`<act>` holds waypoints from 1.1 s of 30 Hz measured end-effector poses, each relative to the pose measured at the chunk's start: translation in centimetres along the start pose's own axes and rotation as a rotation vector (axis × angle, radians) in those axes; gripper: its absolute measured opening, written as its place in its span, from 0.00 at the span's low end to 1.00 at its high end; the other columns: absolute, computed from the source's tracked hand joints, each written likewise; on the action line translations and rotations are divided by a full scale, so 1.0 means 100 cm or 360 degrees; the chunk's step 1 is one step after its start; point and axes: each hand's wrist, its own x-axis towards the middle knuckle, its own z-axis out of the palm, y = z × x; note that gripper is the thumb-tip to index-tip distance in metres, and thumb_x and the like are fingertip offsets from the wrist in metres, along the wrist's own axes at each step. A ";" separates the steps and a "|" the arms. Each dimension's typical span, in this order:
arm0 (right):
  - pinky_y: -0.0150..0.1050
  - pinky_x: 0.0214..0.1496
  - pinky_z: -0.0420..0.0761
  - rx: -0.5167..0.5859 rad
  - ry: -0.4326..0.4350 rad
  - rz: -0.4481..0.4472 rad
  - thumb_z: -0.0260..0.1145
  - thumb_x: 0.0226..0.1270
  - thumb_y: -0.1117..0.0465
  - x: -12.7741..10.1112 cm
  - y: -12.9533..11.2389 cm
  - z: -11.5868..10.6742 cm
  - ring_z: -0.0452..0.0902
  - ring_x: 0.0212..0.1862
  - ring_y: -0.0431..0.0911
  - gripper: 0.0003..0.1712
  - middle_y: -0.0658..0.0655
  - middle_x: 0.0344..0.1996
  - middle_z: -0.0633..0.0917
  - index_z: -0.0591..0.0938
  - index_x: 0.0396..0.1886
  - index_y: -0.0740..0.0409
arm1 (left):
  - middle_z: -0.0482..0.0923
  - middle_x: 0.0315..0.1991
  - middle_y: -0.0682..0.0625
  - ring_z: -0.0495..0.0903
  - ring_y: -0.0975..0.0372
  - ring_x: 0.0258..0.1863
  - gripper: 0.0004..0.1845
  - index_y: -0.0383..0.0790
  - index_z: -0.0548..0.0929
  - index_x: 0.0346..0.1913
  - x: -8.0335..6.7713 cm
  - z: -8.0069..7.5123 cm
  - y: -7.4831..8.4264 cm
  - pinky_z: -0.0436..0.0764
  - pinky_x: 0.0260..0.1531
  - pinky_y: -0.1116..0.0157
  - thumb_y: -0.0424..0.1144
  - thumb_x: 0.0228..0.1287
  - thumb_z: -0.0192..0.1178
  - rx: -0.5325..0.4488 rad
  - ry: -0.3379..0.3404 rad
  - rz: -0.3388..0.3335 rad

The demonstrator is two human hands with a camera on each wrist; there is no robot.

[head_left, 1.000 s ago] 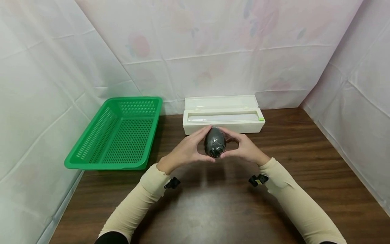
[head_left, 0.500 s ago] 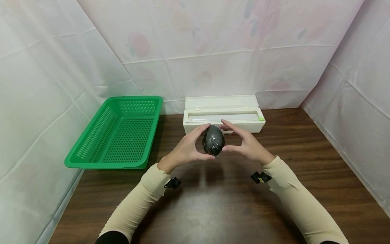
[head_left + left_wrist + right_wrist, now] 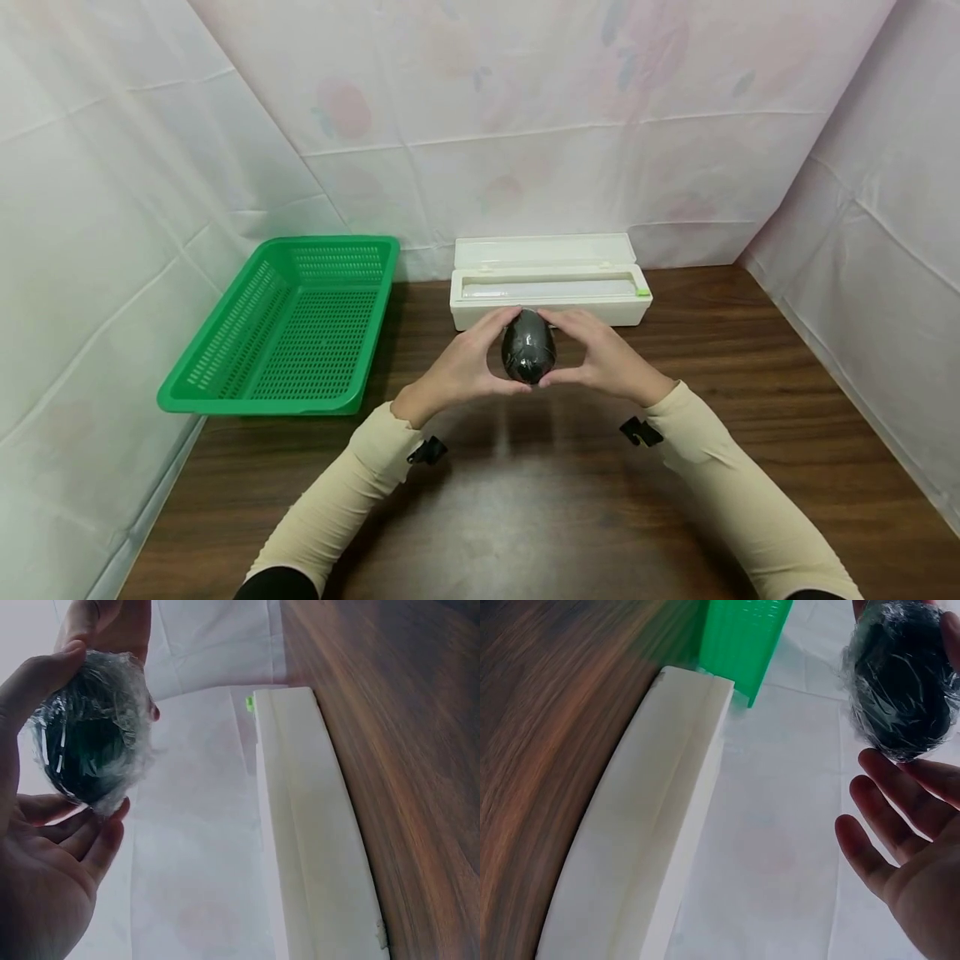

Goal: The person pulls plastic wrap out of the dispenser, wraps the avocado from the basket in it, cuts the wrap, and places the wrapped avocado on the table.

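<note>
Above table [image 3: 750, 392], hands pinching wrapped avocado [image 3: 528, 347]

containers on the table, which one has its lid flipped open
The white wrap dispenser box, just beyond the hands: its lid stands raised along the back edge, showing the roll inside. The green basket to its left is a lidless mesh tray.

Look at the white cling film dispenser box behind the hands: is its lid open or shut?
Open. The dispenser box has its lid tipped back toward the wall, showing the roll inside.
</note>
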 end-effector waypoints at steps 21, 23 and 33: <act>0.56 0.67 0.70 0.0005 -0.0144 0.0087 0.84 0.40 0.52 0.001 0.005 0.004 0.69 0.66 0.57 0.62 0.61 0.67 0.73 0.62 0.74 0.61 | 0.65 0.70 0.37 0.69 0.49 0.68 0.59 0.34 0.57 0.74 0.000 0.007 -0.002 0.71 0.66 0.54 0.46 0.41 0.80 0.0111 -0.0045 -0.0029; 0.57 0.66 0.71 -0.0014 -0.0155 0.0098 0.83 0.41 0.52 0.001 0.005 0.005 0.70 0.65 0.57 0.60 0.62 0.66 0.74 0.63 0.73 0.62 | 0.64 0.71 0.38 0.69 0.50 0.68 0.59 0.35 0.56 0.75 0.000 0.006 -0.001 0.71 0.66 0.53 0.47 0.42 0.80 0.0117 -0.0089 -0.0101; 0.57 0.64 0.72 -0.0019 -0.0178 0.0192 0.83 0.42 0.52 0.001 0.011 0.010 0.72 0.63 0.57 0.57 0.63 0.63 0.76 0.65 0.71 0.64 | 0.68 0.67 0.43 0.70 0.51 0.66 0.55 0.38 0.61 0.73 0.000 0.009 -0.005 0.73 0.65 0.53 0.50 0.43 0.79 0.0187 -0.0150 -0.0179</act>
